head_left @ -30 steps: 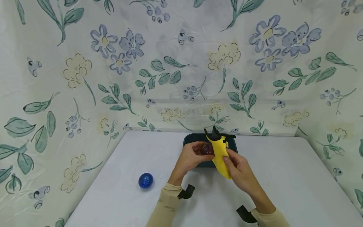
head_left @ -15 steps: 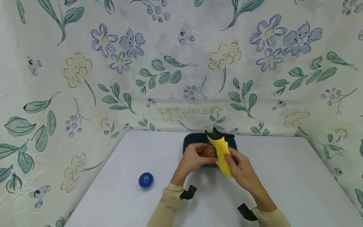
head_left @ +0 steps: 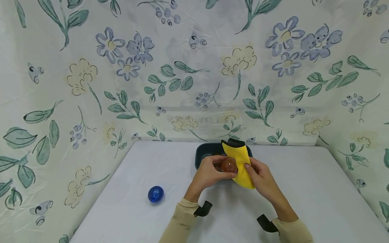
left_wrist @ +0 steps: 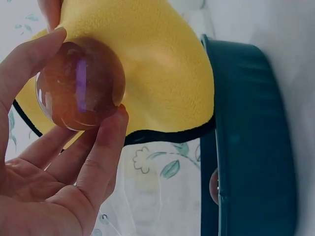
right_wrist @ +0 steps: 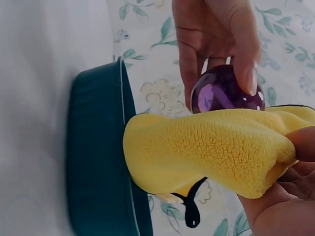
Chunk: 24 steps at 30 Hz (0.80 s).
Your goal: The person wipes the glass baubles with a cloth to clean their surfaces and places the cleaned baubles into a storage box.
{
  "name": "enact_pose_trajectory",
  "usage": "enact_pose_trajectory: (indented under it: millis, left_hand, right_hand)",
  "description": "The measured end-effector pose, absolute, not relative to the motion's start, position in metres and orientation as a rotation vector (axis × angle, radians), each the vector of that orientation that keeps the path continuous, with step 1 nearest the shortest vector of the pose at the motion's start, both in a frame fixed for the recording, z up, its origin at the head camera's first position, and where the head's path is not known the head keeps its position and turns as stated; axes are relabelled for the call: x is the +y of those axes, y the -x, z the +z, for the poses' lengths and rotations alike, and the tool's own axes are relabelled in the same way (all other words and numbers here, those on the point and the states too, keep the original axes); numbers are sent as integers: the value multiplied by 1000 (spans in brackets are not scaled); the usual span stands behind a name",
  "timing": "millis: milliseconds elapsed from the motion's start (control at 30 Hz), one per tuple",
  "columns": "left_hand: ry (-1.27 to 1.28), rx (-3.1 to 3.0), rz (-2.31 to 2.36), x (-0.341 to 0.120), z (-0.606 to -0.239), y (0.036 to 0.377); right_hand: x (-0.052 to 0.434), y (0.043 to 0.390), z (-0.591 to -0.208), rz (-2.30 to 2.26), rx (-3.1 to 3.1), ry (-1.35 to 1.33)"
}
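Observation:
My left hand [head_left: 209, 172] holds a see-through glass ball [head_left: 229, 165] between thumb and fingertips, over the near side of a dark teal basin [head_left: 200, 153]. The ball looks purple in the right wrist view and amber against the yellow cloth [head_left: 243, 158] in the head view. My right hand [head_left: 263, 178] pinches this fleecy, black-edged cloth, which hangs right beside the ball and touches it. In the left wrist view, part of a round, shiny thing [left_wrist: 214, 187] shows at the basin's rim; the rest is hidden.
A blue glass ball [head_left: 156, 194] lies on the white table [head_left: 127, 216] to the left. Behind the table hangs a floral curtain [head_left: 194, 84]. Each wrist carries a small black mount [head_left: 203, 208].
Both hands have shifted slightly right and toward me. The cloth has turned to show more of its flat yellow face, and more of the ball shows, its look going from purple to amber.

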<state>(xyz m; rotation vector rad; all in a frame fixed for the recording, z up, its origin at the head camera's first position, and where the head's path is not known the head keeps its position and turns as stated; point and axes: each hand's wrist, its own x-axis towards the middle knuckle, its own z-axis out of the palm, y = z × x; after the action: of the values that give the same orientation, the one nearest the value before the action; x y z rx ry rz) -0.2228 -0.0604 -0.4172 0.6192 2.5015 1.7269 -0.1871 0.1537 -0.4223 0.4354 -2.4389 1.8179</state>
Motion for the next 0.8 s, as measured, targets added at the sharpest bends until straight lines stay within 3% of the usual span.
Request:
enact_pose_trajectory:
  millis: [800]
  left_hand:
    - [-554, 2511, 1875, -67, -414, 224]
  right_hand:
    - [150, 188, -427, 1919, -2429, -486]
